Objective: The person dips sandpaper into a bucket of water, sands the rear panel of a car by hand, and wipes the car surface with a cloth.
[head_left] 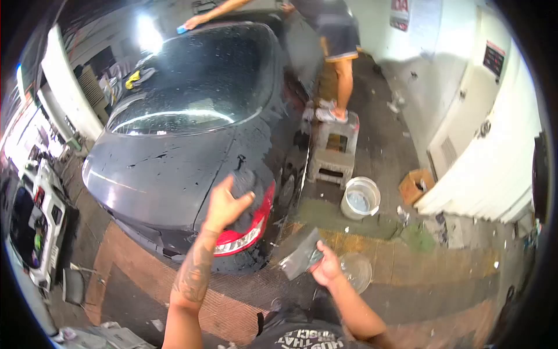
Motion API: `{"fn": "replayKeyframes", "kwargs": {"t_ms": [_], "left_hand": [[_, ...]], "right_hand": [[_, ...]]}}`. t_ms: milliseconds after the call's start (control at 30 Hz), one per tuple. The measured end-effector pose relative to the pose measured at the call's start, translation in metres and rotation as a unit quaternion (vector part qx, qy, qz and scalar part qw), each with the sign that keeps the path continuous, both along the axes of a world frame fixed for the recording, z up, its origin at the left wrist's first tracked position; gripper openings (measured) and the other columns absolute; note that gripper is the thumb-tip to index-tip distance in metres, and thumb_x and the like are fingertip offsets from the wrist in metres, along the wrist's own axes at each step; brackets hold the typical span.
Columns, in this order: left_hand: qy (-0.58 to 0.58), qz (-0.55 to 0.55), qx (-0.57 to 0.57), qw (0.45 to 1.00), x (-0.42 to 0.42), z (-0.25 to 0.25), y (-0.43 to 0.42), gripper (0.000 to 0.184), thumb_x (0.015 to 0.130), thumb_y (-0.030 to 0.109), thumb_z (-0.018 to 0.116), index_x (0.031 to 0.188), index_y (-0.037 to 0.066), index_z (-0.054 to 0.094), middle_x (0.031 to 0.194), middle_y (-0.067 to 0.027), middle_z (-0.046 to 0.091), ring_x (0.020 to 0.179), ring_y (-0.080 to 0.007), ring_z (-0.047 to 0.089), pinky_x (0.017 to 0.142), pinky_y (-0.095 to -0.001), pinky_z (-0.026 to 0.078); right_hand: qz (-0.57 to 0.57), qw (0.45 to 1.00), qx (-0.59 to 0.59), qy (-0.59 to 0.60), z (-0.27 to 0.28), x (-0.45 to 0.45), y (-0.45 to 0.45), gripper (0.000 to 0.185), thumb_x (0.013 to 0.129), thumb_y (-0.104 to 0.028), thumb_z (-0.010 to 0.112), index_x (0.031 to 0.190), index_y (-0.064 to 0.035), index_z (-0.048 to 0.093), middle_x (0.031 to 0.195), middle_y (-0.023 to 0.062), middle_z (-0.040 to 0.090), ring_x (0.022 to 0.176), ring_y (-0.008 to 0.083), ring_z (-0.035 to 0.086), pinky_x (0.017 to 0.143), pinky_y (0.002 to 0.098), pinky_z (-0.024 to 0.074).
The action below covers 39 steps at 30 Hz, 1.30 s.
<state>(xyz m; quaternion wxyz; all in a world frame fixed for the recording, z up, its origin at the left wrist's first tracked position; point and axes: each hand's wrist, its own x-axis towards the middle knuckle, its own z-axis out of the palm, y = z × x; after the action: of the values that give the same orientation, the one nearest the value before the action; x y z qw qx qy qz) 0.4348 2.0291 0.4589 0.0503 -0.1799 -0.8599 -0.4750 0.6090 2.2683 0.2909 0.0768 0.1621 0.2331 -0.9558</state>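
Observation:
My left hand [224,206] presses a dark grey cloth [243,189] against the rear corner of a dark grey car [157,168], just above its red tail light [268,205]. The thumb sticks out to the side, while the cloth partly hides the other fingers. In my right hand [327,266] is a thin, flexible grey sheet [299,256], pinched at one edge and held away from the car. What the sheet is made of cannot be told. Wet streaks and dull patches mark the car's paint.
Another person [340,41] stands on a grey step stool [334,148], reaching over the car roof with a blue pad [182,29]. A white bucket [360,198], a clear round tub [356,273] and a cardboard box [416,186] sit on the floor. A white bumper [49,232] lies left.

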Motion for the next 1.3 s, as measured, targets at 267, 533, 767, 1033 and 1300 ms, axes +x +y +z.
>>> {"fn": "replayKeyframes", "kwargs": {"t_ms": [267,533,767,1033,1300], "left_hand": [[0.189,0.123,-0.414,0.882,-0.083,-0.060,-0.021,0.094,0.069,0.058,0.079,0.141,0.005,0.046,0.154,-0.0265,0.029,0.140,-0.0499,0.030,0.107,-0.0628,0.032],[0.211,0.081,-0.463,0.857,-0.121,-0.063,0.007,0.099,0.057,0.071,0.079,0.132,0.011,0.056,0.158,-0.0239,0.022,0.143,-0.0483,0.022,0.108,-0.0677,0.023],[0.272,-0.050,-0.483,0.831,-0.163,-0.076,0.118,0.063,0.059,0.038,0.088,0.112,0.013,0.066,0.145,-0.0099,0.045,0.140,-0.0326,0.034,0.111,-0.0544,0.028],[0.219,-0.207,-0.533,0.791,-0.132,-0.157,0.132,0.055,0.060,0.020,0.079,0.112,0.010,0.066,0.137,-0.0071,0.055,0.137,-0.0286,0.041,0.116,-0.0478,0.028],[0.209,-0.157,-0.410,0.874,-0.040,-0.074,0.007,0.032,0.057,0.017,0.076,0.084,0.008,0.063,0.141,-0.0072,0.056,0.138,-0.0313,0.044,0.115,-0.0514,0.030]], "right_hand": [[-0.094,0.994,0.044,-0.023,-0.060,-0.035,0.034,0.023,0.091,-0.018,0.065,0.112,-0.0068,0.062,0.103,0.0062,0.068,0.093,0.0242,0.068,0.086,0.0430,0.0543],[-0.074,0.990,-0.033,-0.114,-0.152,-0.067,0.045,0.014,0.088,-0.021,0.067,0.096,-0.0105,0.062,0.084,0.0036,0.065,0.073,0.0206,0.063,0.066,0.0353,0.0477],[-0.036,0.986,0.036,-0.156,-0.159,-0.094,0.052,0.015,0.087,-0.022,0.070,0.092,-0.0121,0.060,0.074,0.0009,0.059,0.064,0.0171,0.056,0.057,0.0337,0.0402],[-0.059,0.988,0.083,-0.119,-0.205,-0.077,0.107,0.028,0.088,-0.018,0.067,0.112,-0.0048,0.063,0.104,0.0101,0.064,0.094,0.0238,0.064,0.077,0.0364,0.0524],[-0.045,0.961,0.118,-0.248,-0.214,-0.034,0.160,0.042,0.089,-0.027,0.071,0.120,-0.0023,0.059,0.113,0.0112,0.066,0.101,0.0253,0.064,0.091,0.0461,0.0517]]}}
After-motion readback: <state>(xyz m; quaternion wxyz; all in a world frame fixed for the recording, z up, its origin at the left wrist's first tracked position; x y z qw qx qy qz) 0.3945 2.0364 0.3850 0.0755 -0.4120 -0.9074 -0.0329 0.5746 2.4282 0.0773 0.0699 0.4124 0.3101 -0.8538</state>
